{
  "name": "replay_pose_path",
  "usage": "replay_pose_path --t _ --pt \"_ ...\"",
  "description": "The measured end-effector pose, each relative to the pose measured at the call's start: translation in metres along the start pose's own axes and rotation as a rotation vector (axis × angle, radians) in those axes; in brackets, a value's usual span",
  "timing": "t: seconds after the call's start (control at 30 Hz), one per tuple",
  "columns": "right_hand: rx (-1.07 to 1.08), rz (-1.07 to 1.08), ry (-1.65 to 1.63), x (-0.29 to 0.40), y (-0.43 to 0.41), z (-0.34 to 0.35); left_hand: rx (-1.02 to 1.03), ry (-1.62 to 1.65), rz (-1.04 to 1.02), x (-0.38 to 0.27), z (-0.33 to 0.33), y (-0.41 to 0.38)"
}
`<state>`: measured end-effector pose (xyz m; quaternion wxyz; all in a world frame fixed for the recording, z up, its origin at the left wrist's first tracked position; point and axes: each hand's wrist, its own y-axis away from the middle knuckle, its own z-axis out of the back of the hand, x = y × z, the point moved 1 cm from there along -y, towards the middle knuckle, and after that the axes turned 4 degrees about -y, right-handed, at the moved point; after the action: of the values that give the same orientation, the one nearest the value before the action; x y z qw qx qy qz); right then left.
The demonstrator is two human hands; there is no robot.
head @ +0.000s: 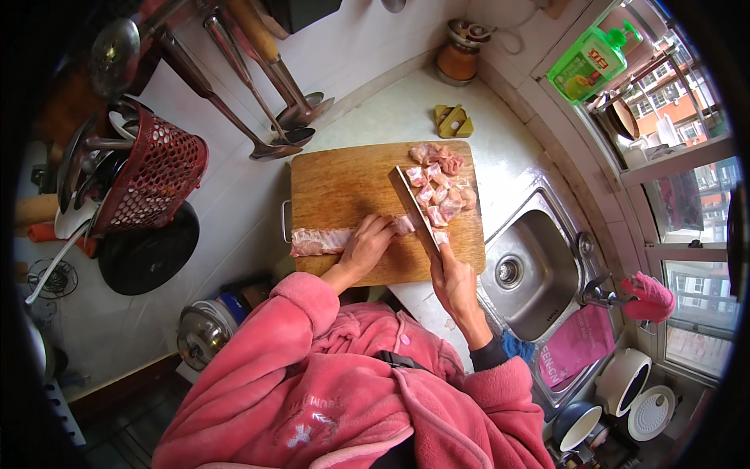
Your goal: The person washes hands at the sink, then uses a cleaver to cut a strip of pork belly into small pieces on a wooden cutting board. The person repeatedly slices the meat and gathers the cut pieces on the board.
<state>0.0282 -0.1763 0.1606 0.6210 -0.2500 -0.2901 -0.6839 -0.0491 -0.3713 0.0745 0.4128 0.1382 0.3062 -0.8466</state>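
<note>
A long strip of raw meat (319,241), perhaps rib, lies along the near edge of a wooden cutting board (345,182). My left hand (368,245) presses on the strip near its right end, fingers bent. In my right hand (454,281) is the handle of a cleaver (414,208), its broad blade slanting away to the upper left. The blade stands on edge across the strip's right end, just right of my left fingers; whether it has cut through cannot be seen. Several cut meat pieces (439,190) are heaped to the blade's right, one small piece right by the handle.
Right of the board is a steel sink (536,258) with a faucet (599,291) and a pink bag (577,343). Behind the board sits a yellow-green holder (453,121). Ladles (281,138) hang at the back left, near a red perforated basket (155,170) of utensils.
</note>
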Motion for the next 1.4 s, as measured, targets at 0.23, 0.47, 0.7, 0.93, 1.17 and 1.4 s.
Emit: replay_pose_path --t 0.23,0.47,0.7,0.93,1.17,1.4 --pt "0.103 0.069 0.188 -0.005 0.003 -0.015 -0.087 -0.104 -0.003 -0.003 -0.006 0.002" --pt "0.14 0.082 0.271 -0.002 0.021 -0.005 -0.051 -0.139 0.006 0.001 -0.007 0.005" --pt "0.135 0.124 0.224 -0.011 0.02 -0.011 -0.025 -0.139 0.009 0.003 -0.012 0.008" --pt "0.069 0.112 0.163 0.011 -0.049 -0.043 0.017 -0.006 0.049 0.002 -0.005 0.0" --pt "0.023 -0.011 0.0 -0.022 -0.028 -0.022 -0.102 0.085 0.176 0.014 0.026 0.016" --pt "0.11 0.028 0.089 0.005 -0.003 -0.018 -0.038 -0.008 0.022 0.014 0.027 0.018"
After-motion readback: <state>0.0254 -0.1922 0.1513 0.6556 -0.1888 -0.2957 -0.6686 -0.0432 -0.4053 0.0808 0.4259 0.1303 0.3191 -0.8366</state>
